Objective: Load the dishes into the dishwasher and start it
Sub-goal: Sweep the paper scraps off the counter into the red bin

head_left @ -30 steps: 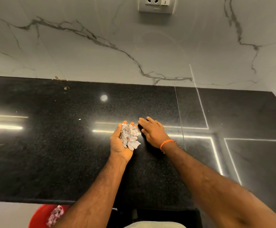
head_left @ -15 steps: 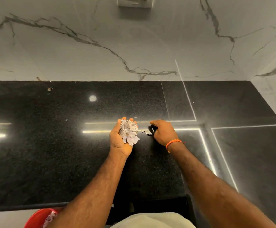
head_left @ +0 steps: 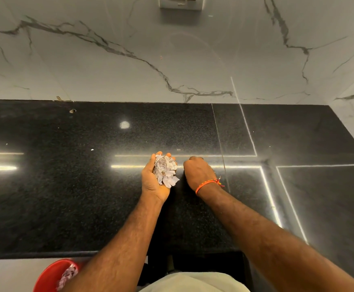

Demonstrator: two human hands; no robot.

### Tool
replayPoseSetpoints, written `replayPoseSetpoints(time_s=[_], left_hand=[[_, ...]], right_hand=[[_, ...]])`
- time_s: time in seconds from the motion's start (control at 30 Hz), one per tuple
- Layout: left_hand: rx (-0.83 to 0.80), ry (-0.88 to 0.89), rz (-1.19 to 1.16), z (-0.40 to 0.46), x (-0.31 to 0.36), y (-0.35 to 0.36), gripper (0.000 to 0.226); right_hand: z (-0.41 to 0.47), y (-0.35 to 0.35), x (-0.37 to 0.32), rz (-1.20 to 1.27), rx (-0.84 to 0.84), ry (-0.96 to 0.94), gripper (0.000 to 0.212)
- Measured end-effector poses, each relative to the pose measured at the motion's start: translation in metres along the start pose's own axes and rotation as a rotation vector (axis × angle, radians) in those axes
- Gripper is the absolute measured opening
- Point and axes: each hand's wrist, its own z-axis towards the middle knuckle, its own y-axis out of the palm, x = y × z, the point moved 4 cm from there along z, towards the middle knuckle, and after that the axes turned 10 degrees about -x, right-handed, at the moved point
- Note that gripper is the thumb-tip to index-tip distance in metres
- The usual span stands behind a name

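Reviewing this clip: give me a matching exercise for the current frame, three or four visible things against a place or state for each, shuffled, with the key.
Things:
1. crumpled paper
2. red bucket
3. orange thread band
4. wall socket

Places or states:
A. on the marble wall above the counter
B. around the right wrist
C. cupped in the left hand
D. on the floor below the counter edge, paper scraps inside

Pairs: 1-C, 2-D, 3-B, 4-A

Home kitchen: black granite countertop, marble backsplash.
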Motion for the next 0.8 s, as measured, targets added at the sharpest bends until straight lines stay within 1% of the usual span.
replayPoseSetpoints(time_s=[0.07,0.13,0.2,0.27,0.33,0.4,0.47,0.53,0.6,0.63,0.7,0.73,0.8], left_hand=[[0.008,0.007,-0.002,-0.001,0.001,0.0,0.027],[0.008,0.006,-0.007,-0.001,0.001,0.0,0.027],[0.009,0.006,-0.011,-0.003,0.002,0.001,0.026],[-0.007,0.007,-0.014,-0.003,0.002,0.003,0.025],[-0.01,0.01,0.001,-0.003,0.003,0.003,0.025],[-0.022,0.026,0.003,-0.004,0.004,0.005,0.026],[-0.047,0.027,0.02,-0.004,0.003,0.009,0.032],[-0.059,0.005,0.027,-0.004,0.001,0.013,0.039],[-0.05,0.001,0.017,-0.001,0.001,0.015,0.046],[-0.039,0.01,0.008,0.001,0.003,0.015,0.045],[-0.018,0.02,-0.007,0.002,0.008,0.014,0.034],[-0.01,0.027,-0.02,0.002,0.01,0.012,0.029],[0.0,0.026,-0.043,0.0,0.013,0.007,0.027]], right_hand=[[0.004,-0.005,-0.001,0.029,-0.012,0.017,0.024],[0.012,-0.009,0.005,0.168,-0.013,0.092,0.019],[0.022,-0.015,0.016,0.424,-0.007,0.202,0.016],[0.028,-0.027,0.022,0.71,-0.018,0.253,0.012],[0.023,-0.047,0.016,0.966,0.012,0.23,0.008],[0.014,-0.069,0.003,1.086,0.039,0.109,0.014],[0.005,-0.084,-0.017,1.066,-0.003,-0.019,0.021],[0.001,-0.088,-0.029,0.95,0.004,-0.072,0.023],[0.0,-0.091,-0.027,0.88,0.117,-0.05,0.019],[0.0,-0.09,-0.021,0.88,0.183,-0.023,0.018],[0.001,-0.08,-0.004,0.873,0.267,0.057,0.017],[0.003,-0.071,0.005,0.835,0.257,0.11,0.017],[0.008,-0.043,0.021,0.69,0.125,0.182,0.019]])
